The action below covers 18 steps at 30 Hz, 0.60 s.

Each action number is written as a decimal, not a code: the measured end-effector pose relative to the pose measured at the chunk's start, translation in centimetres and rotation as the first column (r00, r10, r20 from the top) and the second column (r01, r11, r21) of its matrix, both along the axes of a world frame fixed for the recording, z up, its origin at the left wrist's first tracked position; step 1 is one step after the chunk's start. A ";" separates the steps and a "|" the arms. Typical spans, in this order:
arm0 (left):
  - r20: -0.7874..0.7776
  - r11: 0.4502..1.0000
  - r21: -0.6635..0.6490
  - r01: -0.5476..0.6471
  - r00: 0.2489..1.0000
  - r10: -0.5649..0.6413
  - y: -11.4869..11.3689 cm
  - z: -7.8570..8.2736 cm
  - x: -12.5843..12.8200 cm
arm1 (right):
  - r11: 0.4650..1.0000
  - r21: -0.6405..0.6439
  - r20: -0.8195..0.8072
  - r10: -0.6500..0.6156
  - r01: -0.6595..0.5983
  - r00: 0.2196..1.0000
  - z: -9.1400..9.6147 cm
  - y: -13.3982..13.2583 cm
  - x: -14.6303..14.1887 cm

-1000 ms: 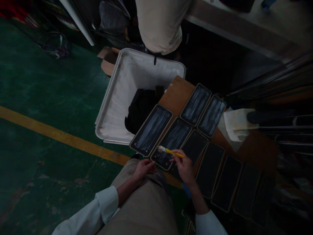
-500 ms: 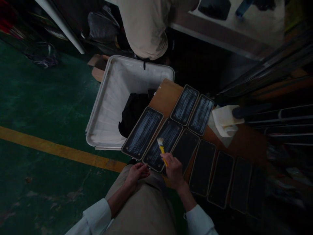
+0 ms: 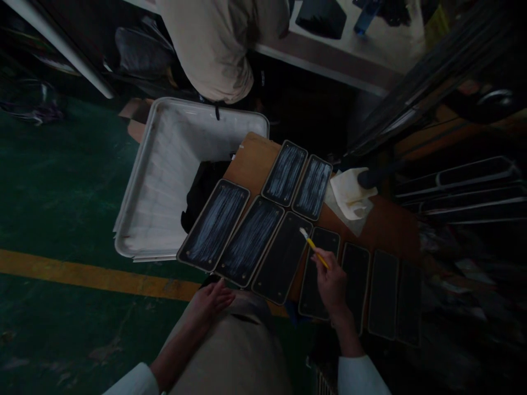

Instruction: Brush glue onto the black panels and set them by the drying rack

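My right hand (image 3: 331, 278) grips a yellow-handled paintbrush (image 3: 314, 248), its pale bristles over the upper right part of a plain black rounded panel (image 3: 284, 258). Whether the bristles touch the panel I cannot tell. White streaks cover a panel (image 3: 251, 238) just left of it, another panel (image 3: 214, 222) at the far left, and two more behind. Several dark panels without streaks (image 3: 320, 277) lie in a row to the right. My left hand (image 3: 212, 299), fingers stretched out and holding nothing, is over my lap near the lower edge of the streaked panels.
The panels lie on a brown board (image 3: 254, 159). Beyond its left edge stands a white bin (image 3: 154, 181) with black material inside. A cut white plastic container (image 3: 349, 189) is on the board's right. Another person's leg (image 3: 209, 49) is behind the bin, beside a table (image 3: 329, 57).
My right hand has carried the brush rightward from the second streaked panel to the plain panel beside it. The left fingers have straightened. The whole view has shifted.
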State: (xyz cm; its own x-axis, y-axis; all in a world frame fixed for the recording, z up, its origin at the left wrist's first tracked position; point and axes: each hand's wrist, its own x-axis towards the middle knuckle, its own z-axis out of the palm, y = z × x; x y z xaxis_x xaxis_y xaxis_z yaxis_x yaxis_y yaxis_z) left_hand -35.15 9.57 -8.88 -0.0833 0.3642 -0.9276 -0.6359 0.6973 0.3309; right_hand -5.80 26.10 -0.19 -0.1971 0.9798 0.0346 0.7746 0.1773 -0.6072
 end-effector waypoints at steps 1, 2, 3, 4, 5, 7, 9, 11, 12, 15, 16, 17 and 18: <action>0.041 0.999 -0.006 0.047 0.998 -0.047 -0.2 0.2 0.7 | 0.999 0.030 0.045 0.014 -0.015 0.999 -0.4 0.6 0.6; 0.085 0.994 -0.002 0.106 0.991 -0.106 -0.3 0.3 1.6 | 0.998 0.054 0.093 0.031 -0.036 0.995 -0.8 1.1 1.0; 0.124 0.986 0.010 0.168 0.978 -0.168 -0.2 0.4 2.5 | 0.996 0.070 0.143 0.047 -0.057 0.989 -1.3 1.4 1.3; 0.152 0.975 0.024 0.220 0.963 -0.221 -0.1 0.4 3.5 | 0.994 0.076 0.190 0.063 -0.079 0.980 -1.9 1.7 1.5; 0.167 0.966 0.036 0.258 0.951 -0.260 0.1 0.4 4.5 | 0.993 0.074 0.230 0.075 -0.094 0.970 -2.4 1.8 1.7; 0.175 0.956 0.050 0.289 0.940 -0.293 0.7 0.0 6.4 | 0.992 0.060 0.276 0.090 -0.111 0.957 -3.3 1.5 1.7; 0.169 0.959 0.057 0.279 0.944 -0.285 1.3 -0.5 7.8 | 0.992 0.028 0.289 0.110 -0.123 0.951 -3.8 0.5 1.5; 0.158 0.966 0.061 0.251 0.953 -0.258 1.5 -0.9 8.7 | 0.990 -0.008 0.288 0.135 -0.139 0.948 -4.0 -1.1 1.2; 0.154 0.969 0.059 0.238 0.957 -0.245 1.5 -1.0 9.0 | 0.989 -0.027 0.285 0.147 -0.146 0.947 -3.9 -2.2 1.1; 0.157 0.975 0.075 0.208 0.963 -0.217 1.4 -0.8 9.4 | 0.982 -0.089 0.266 0.183 -0.165 0.946 -3.3 -6.3 0.6; 0.163 0.977 0.089 0.196 0.964 -0.208 1.3 -0.7 9.4 | 0.978 -0.118 0.253 0.200 -0.175 0.947 -2.9 -7.7 0.5; 0.169 0.978 0.103 0.183 0.965 -0.198 1.2 -0.5 9.4 | 0.971 -0.150 0.230 0.219 -0.188 0.948 -2.5 -9.1 0.4; 0.172 0.979 0.114 0.171 0.967 -0.189 1.2 -0.5 9.5 | 0.961 -0.188 0.194 0.238 -0.202 0.952 -2.0 -10.2 0.5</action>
